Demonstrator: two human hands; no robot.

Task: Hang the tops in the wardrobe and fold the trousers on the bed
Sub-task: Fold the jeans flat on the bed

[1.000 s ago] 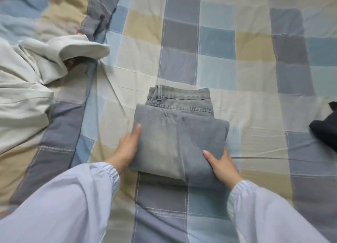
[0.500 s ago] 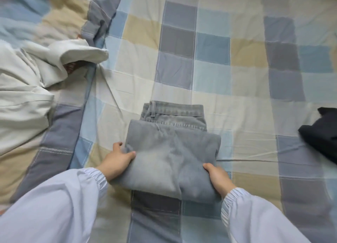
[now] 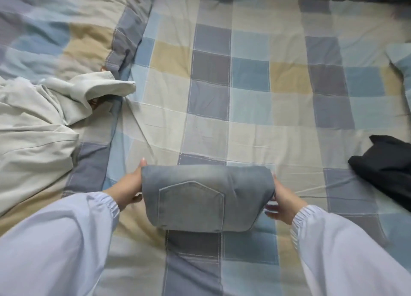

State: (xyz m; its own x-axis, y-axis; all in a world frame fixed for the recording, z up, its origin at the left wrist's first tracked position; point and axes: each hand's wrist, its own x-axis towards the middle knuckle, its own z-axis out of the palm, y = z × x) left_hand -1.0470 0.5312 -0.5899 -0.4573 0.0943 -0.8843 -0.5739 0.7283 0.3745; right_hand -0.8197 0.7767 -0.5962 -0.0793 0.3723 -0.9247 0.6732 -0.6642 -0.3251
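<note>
The jeans [image 3: 206, 198] are folded into a compact grey bundle with a back pocket [image 3: 191, 203] facing up, positioned near the front edge of the bed [image 3: 251, 95], on its checked cover. The left hand [image 3: 130, 188] grips the bundle's left end: fingers extend behind the far side, one fingertip visible above the top edge, thumb underneath at the near side. The right hand [image 3: 283, 203] grips the right end in the same manner, fingers curled round the fabric. Whether the bundle rests fully on the cover or is slightly lifted cannot be determined. Both forearms are in pale lilac sleeves [image 3: 55, 240] with elastic cuffs. To the left, well apart from the jeans, a cream garment [image 3: 33, 126] lies crumpled, one cuff pointing towards the bed's centre. To the right, near the frame edge, a black garment [image 3: 387, 175] lies in a heap, apart from the right hand. A pillow [image 3: 66, 33] in the same checked fabric occupies the upper left. The cover beyond the bundle carries only creases.
</note>
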